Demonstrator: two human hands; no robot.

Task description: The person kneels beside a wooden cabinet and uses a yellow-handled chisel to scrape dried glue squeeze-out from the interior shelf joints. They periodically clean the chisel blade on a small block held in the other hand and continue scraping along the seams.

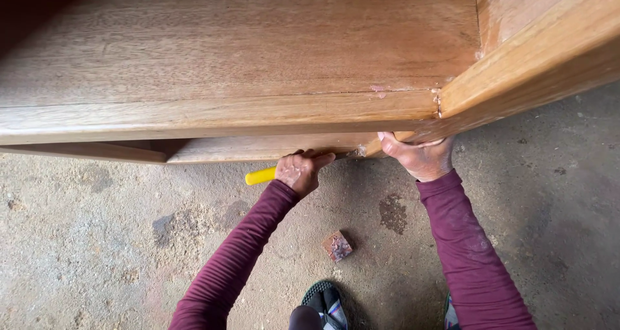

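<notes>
One yellow tool handle (260,175) is gripped by the closed fingers of the left hand (298,172), just under the lower edge of the one wooden cabinet (226,59), whose open compartment is seen with nothing inside. The right hand (423,155) is pressed against the underside of the cabinet corner, its fingers curled on the wood edge and partly hidden. On the dusty concrete floor (97,252), one small reddish block (336,246) is seen, well apart from both hands, and one sandal (325,303) is visible below.

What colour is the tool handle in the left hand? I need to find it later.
Bright yellow handle, seen in the head view.
</notes>
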